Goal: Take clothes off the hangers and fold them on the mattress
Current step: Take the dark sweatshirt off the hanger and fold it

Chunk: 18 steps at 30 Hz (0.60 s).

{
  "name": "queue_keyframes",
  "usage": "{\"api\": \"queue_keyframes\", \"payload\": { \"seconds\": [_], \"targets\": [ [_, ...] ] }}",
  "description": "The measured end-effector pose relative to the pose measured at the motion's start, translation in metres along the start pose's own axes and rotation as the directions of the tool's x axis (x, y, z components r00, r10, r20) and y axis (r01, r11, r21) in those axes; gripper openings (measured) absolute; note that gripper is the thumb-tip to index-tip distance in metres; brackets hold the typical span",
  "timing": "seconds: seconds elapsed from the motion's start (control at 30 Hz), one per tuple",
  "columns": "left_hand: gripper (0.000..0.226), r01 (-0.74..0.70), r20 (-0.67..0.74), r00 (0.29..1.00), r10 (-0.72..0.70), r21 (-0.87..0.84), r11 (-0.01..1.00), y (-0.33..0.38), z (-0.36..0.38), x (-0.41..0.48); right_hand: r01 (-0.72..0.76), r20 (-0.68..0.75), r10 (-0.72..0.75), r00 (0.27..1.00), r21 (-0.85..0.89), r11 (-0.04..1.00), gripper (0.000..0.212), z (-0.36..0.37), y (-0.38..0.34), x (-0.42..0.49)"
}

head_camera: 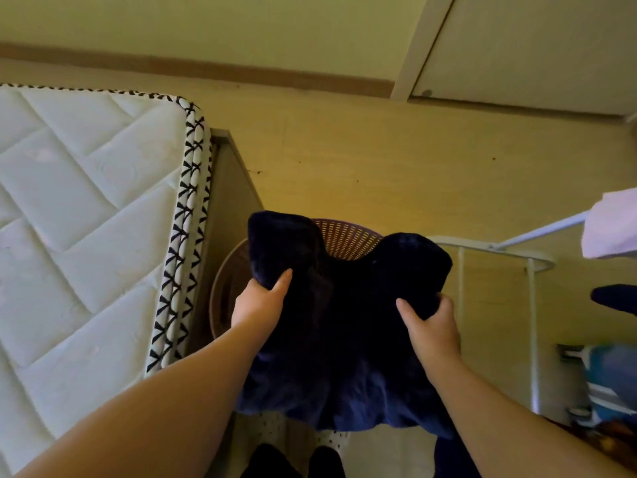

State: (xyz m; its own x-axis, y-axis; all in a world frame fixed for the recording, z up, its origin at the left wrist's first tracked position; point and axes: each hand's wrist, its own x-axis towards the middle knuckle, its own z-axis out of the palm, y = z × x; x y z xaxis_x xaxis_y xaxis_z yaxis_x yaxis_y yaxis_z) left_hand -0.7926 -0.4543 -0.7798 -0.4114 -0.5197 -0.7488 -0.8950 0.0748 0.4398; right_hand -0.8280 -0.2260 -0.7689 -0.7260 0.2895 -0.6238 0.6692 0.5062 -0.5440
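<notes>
Bedroom, yellowish floor (379,160), pale wall behind, 1 door panel (534,46) at the top right.

- 1 mattress (86,208): white, quilted, black cross-stitch piping along the edge. Sits on a wooden bed frame (227,201). One corner is in view at the far end. Nothing lies on the visible part.
- 1 garment (344,322): dark navy, fuzzy fabric. Held in the air, off the mattress and just past its piped edge, not touching it. Two rounded humps of fabric stand above the hands and the rest hangs down in a bunch. Can't tell what kind of clothing it is.
- 2 hands, both bare-armed, both on the garment. Left hand (258,305) grips the hump nearer the mattress, thumb on top, fingers hidden in the fabric. Right hand (431,326) grips the other hump the same way.
- 1 basket (344,236): round, perforated plastic, on the floor against the bed frame. It is directly behind and under the garment and mostly covered by it.
- 1 rack (531,305): white metal tube, standing on the floor beside the basket.
- 2 other cloth items at the frame's right edge: 1 pale lilac cloth (610,225) on a rack bar, 1 dark cloth (617,298) below it, both cut off.
- 1 blue object (610,381) low on the right, blurred, can't identify.
</notes>
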Motion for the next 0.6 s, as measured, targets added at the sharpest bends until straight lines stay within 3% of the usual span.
{"api": "queue_keyframes", "payload": {
  "seconds": [0.2, 0.37, 0.47, 0.6],
  "targets": [
    [0.06, 0.022, 0.081, 0.997, -0.015, -0.09, 0.996, -0.019, 0.013, 0.046, 0.074, 0.048, -0.075, 0.996, 0.021, 0.997, 0.061, 0.03, 0.02, 0.034],
    [0.055, 0.09, 0.216, 0.976, -0.022, -0.312, 0.946, -0.031, 0.019, 0.09, 0.171, -0.061, -0.173, 0.983, -0.044, 0.984, 0.054, 0.053, 0.039, 0.062],
    [0.052, -0.037, 0.056, 0.997, 0.06, -0.338, 0.94, -0.043, 0.035, 0.112, 0.229, -0.143, -0.235, 0.961, -0.058, 0.972, 0.05, 0.068, 0.049, 0.075],
    [0.061, -0.105, -0.068, 0.993, 0.097, -0.129, 0.986, -0.064, 0.057, 0.136, 0.238, -0.072, -0.25, 0.966, -0.139, 0.961, 0.057, 0.092, 0.074, 0.091]
  ]
}}
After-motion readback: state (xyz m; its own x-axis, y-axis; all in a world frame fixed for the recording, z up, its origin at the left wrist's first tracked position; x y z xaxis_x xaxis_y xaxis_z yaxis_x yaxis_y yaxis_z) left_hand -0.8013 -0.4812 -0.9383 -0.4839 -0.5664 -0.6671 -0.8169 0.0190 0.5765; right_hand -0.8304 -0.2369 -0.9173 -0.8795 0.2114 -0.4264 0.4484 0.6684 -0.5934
